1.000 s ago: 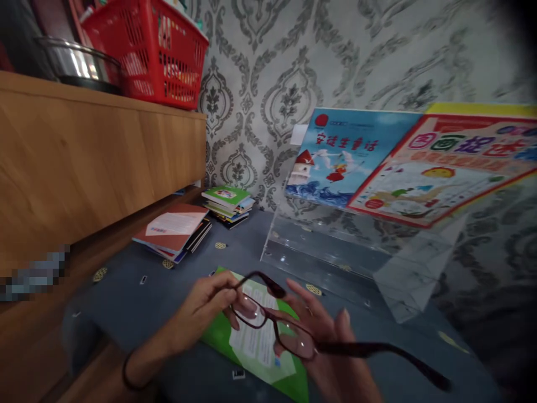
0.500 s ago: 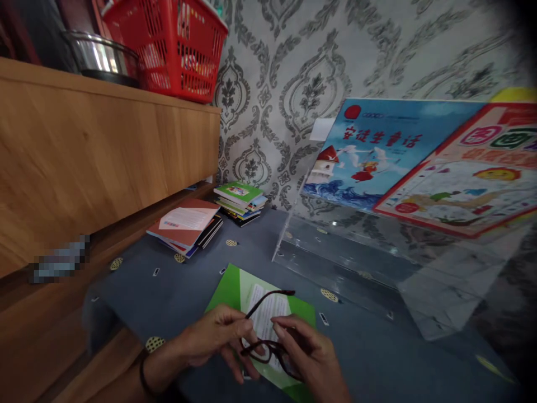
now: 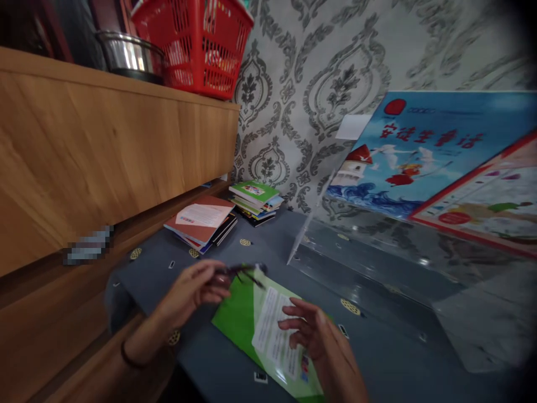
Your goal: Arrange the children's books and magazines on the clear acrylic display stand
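My left hand is closed on a pair of dark-framed glasses, which are slightly blurred and held over the upper left corner of a green book. That book lies on the grey-blue tablecloth with a printed white text panel facing up. Above its right side hovers my right hand, its fingers apart and slightly curled, with nothing in them. A dark band circles my left wrist.
Two book stacks, one topped by a brown book and one by a green book, sit by the wooden cabinet. A clear acrylic stand holds picture books at right. A red basket and metal pot stand on the cabinet.
My left hand has carried the glasses up and left, away from my right hand, which has let go of them and opened. The view has swung a little to the left.
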`<state>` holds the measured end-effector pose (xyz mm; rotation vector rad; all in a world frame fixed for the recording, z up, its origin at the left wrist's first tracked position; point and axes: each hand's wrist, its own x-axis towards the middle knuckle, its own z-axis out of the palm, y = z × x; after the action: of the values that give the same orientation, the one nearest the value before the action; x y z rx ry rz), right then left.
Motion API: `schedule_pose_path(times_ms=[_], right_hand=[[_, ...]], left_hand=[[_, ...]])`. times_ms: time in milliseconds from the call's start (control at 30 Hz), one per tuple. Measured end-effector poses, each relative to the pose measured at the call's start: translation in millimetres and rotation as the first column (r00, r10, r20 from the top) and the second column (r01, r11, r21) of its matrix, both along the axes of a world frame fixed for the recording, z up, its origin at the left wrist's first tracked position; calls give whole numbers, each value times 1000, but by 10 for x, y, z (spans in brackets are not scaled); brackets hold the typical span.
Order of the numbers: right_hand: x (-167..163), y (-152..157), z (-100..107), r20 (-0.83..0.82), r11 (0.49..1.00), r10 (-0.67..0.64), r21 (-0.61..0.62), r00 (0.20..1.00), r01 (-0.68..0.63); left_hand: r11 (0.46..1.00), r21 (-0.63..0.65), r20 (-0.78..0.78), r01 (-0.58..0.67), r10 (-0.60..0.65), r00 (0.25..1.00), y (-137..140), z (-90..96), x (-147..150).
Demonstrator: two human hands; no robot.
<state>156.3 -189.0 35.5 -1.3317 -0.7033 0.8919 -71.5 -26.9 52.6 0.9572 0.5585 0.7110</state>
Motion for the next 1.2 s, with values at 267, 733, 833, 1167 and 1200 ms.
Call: schedule_pose_path(times_ms=[267,733,833,1167,1200], right_hand=[[83,-55,-332,181,987,142,-106,973,-124],[44,-66,-310,291,974,220,-114,931,-195],[-10,-56,-272,327,975,222,-99,919,-200],[-189,58,-146,801,967,205,-79,563,-240],[-217,143,-158,842,962,225,-113,490,-248]], left_hand=[[363,684,-113,-633,910,399,1064,-272,-934],[470,852,-384,230,861,-334,1603,-1,-780],[509,832,-416,223,837,-356,1700,70,-769],[186,883,-337,431,890,307,507,88,-171],[133,900,-350,416,789,505,374,15,10]])
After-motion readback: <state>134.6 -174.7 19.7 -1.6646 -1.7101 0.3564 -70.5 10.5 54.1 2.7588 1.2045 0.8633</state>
